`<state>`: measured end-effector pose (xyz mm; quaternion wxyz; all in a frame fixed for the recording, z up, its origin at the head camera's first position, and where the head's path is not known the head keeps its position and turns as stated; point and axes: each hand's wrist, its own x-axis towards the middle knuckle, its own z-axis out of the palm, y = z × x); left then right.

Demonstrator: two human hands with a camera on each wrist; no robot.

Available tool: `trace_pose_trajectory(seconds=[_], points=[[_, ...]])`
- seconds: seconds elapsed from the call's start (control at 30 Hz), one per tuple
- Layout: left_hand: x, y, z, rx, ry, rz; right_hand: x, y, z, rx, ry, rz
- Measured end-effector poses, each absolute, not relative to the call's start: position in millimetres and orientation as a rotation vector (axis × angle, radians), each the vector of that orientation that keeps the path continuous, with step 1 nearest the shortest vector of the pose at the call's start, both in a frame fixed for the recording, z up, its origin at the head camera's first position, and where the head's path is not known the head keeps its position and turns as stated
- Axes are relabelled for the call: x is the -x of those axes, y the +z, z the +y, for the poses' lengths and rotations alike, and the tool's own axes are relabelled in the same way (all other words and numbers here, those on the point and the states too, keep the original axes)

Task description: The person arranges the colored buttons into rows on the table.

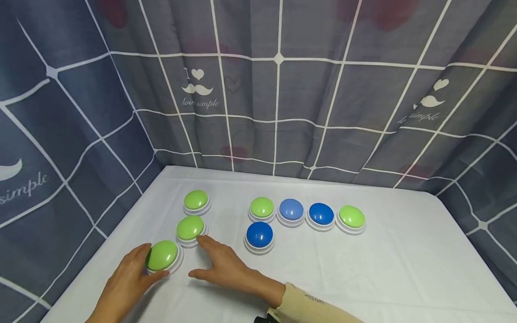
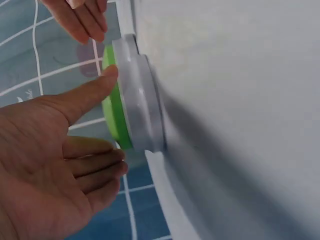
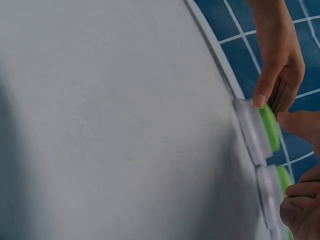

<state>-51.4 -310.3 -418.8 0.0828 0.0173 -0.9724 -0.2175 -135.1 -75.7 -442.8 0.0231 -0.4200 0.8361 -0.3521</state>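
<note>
My left hand (image 1: pixel 123 282) spans the nearest green push button (image 1: pixel 162 255), thumb on its near side and fingers on the far left. This button has a domed top and a round white base on the table. In the left wrist view the thumb (image 2: pixel 95 92) lies at the dome's edge. My right hand (image 1: pixel 228 267) hovers just right of it with thumb and fingers spread apart. Its index fingertip comes right at the edge of the middle green button (image 1: pixel 190 227). A third green button (image 1: pixel 195 199) stands behind, making a slanted column.
Right of the hands, a row holds a green button (image 1: pixel 261 207), a lighter blue one (image 1: pixel 291 209), a dark blue one (image 1: pixel 321 214) and another green one (image 1: pixel 352 216). A dark blue button (image 1: pixel 259 234) sits before the row. Grey-blue gridded curtains (image 1: pixel 250 89) border the white table (image 1: pixel 404 260).
</note>
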Motion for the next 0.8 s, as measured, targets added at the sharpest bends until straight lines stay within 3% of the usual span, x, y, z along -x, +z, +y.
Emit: trace_pose_trajectory(seconds=[0.8], points=[[55.2,-435.4,-328.2,-0.176,-0.832,-2.993,132.9,-460.5,-104.4,1.458,-1.092,2.503]])
